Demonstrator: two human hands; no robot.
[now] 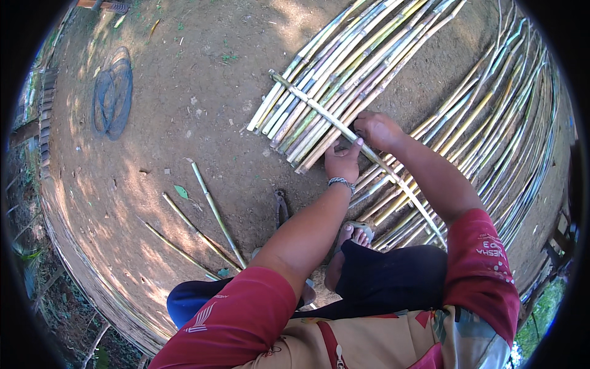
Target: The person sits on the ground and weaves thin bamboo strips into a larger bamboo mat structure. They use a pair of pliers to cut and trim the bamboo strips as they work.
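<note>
A row of long cane poles [332, 92] lies side by side on the ground, slanting away to the upper right. One thinner cane pole [313, 104] lies crosswise over their near ends and runs on toward the lower right. My left hand [342, 162] is closed around this crosswise pole beside the row's last pole, its thumb on top and its other fingers partly hidden underneath. Just beyond the crosswise pole, my right hand [378, 130] has its fingers curled together low by the last pole; whatever they pinch is hidden.
More loose poles [485, 141] spread over the ground at the right. Pliers [281, 206] lie left of my left forearm. Several thin sticks [212, 206] and a green leaf [181, 192] are farther left. A dark coiled net [113, 92] lies at the far left.
</note>
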